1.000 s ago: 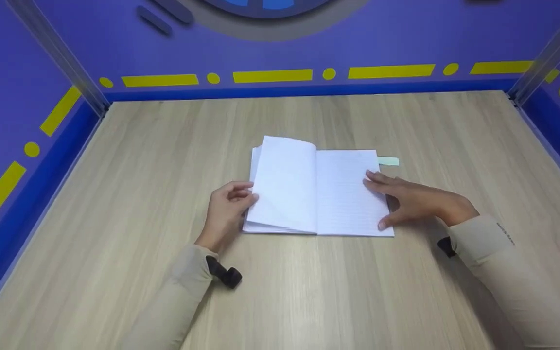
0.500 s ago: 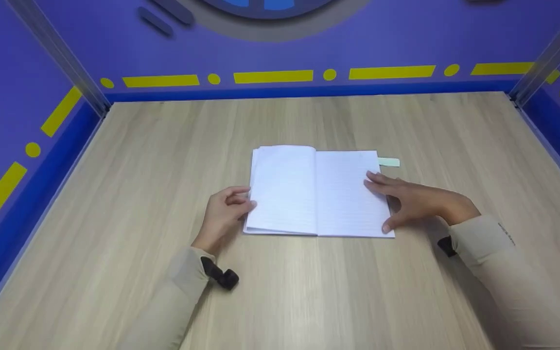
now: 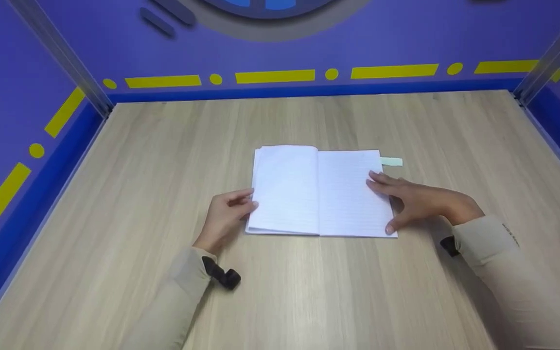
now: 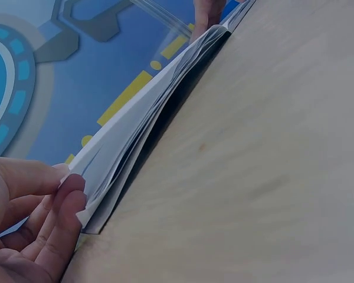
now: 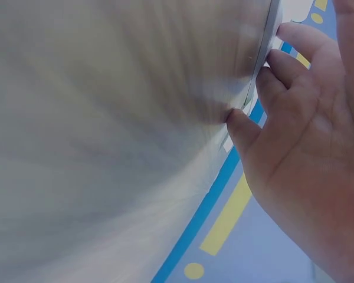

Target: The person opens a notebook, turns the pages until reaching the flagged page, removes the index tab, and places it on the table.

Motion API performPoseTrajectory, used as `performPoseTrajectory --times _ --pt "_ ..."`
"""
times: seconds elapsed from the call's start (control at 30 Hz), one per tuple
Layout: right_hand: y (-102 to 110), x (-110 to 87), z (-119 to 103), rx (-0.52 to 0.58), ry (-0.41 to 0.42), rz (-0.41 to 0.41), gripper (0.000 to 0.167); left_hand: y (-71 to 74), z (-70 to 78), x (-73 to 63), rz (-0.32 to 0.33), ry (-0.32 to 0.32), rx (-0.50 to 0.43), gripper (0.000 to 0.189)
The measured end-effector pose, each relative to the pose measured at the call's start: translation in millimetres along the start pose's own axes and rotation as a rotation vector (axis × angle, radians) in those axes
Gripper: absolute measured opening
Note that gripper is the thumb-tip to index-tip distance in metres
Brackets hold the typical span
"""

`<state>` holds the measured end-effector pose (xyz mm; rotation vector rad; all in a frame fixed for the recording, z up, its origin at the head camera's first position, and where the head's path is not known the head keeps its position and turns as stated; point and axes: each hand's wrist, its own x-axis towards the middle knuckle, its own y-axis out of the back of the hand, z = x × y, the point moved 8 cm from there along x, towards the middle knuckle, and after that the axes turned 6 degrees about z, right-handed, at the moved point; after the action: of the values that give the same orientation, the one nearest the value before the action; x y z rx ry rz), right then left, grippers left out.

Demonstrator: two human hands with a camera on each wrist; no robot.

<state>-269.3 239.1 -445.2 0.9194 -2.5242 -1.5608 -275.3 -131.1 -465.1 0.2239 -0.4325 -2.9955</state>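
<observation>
An open notebook (image 3: 348, 194) with ruled white pages lies in the middle of the table in the head view. My left hand (image 3: 226, 218) pinches the outer edge of its left-hand pages, thumb on top and fingers curled at the edge. In the left wrist view those pages (image 4: 135, 130) fan slightly apart above the cover. Spread over the right page's outer edge, my right hand (image 3: 418, 201) rests with fingertips on the paper and thumb near the lower corner. A pale green tab (image 3: 392, 161) sticks out past the right edge.
The notebook lies on a light wood-grain table (image 3: 280, 291). Blue-purple panels (image 3: 280, 53) with yellow marks stand along the back and both sides. Each sleeve cuff carries a black wrist device (image 3: 224, 276).
The raised left page has come down onto the left-hand stack. My left hand has lowered slightly with it, while the right hand stays on the right page.
</observation>
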Motion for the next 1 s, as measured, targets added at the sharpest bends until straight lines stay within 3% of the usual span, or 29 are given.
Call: performPoseTrajectory --times 0.37,1.0 --pt "-1.4 -0.1 -0.5 -0.006 -0.008 -0.016 0.117 0.0 1.2 0.0 -0.01 -0.003 -0.023 0.035" --pt "0.5 -0.7 -3.0 0.01 0.012 -0.006 0.103 -0.6 0.6 0.0 -0.013 -0.005 0.036 0.035"
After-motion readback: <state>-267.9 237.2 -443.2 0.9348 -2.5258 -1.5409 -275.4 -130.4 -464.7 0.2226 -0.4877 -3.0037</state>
